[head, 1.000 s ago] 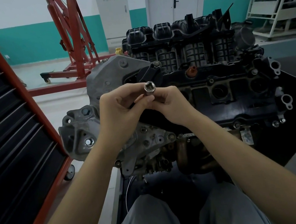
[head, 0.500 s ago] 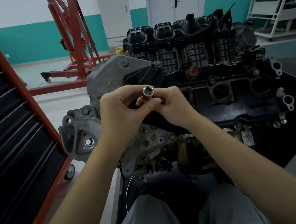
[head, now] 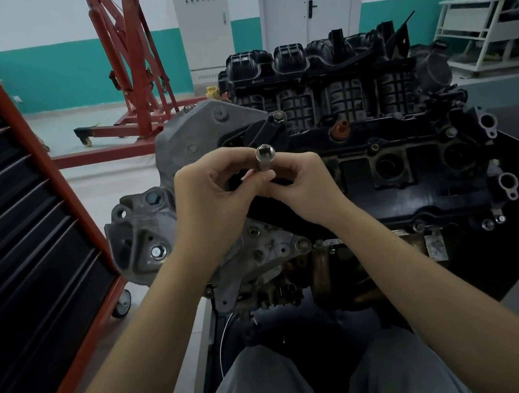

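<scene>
Just over the lap, grey trousers (head: 264, 390) at the bottom edge, both forearms run up and meet in front of the engine (head: 268, 251). L hand (head: 209, 203) and R hand (head: 308, 186) both pinch the lower part of a chrome deep socket (head: 265, 164), fingertips curled onto it, L from the left, R from below-right. It sits between them, neither hand nearer. Long axis approx upright, tipped a bit toward the camera, recessed end up. It's held in the air, not touching the engine, w/ the black valve cover (head: 385, 212) behind and to the right. Round wells (head: 389, 166) in that cover look dark, nothing seen inside. Left side: red tool cabinet (head: 24, 227), drawers all closed, contents hidden. Far back: red engine hoist (head: 133, 74), grey door (head: 308, 2).
</scene>
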The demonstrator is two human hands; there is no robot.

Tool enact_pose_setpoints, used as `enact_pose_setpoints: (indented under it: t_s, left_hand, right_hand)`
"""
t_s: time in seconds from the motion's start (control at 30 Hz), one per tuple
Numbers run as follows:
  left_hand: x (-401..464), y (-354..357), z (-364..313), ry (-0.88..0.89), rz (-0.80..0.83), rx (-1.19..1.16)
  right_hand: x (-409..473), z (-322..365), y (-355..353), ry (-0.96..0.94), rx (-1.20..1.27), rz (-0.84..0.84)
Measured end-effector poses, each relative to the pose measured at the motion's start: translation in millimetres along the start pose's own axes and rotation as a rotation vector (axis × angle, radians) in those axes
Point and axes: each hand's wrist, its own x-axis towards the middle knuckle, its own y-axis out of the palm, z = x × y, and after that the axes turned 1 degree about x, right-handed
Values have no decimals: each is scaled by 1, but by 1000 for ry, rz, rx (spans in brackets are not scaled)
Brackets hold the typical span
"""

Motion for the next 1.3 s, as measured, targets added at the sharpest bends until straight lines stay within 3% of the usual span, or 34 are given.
enact_pose_setpoints:
  t_s: [0.1,0.23,0.4,0.5,0.6,0.77,0.9,1.0,1.1,1.3]
  left_hand:
    - [-1,-1,2,-12,13,-26]
    - [-1,-2,3,-23,39,-20]
    - [0,0,2,-67,-63,-28]
    - [-1,-2,3,-71,4,-62]
    - [0,-4,2,-74,50,-74]
    - [2,-1,2,-68,-45,26]
    - [1,-2,2,-64,21,-44]
    - [1,-3,0,-69,93,-113]
    - [1,0,-1,-45,57,-50]
    - [1,0,2,-65,19,-95]
  right_hand:
    - [0,0,0,17,-21,69]
    - [1,-2,1,22,-32,33]
    - [3,-2,0,21,-3,49]
    - [6,-2,-3,41,-18,118]
    - [8,-2,-1,46,-27,72]
    - [4,-4,1,55,5,22]
    - [4,-2,2,35,-7,105]
    - [2,-2,3,40,9,25]
    - [1,-4,3,53,3,-40]
    - [3,-3,1,21,-3,79]
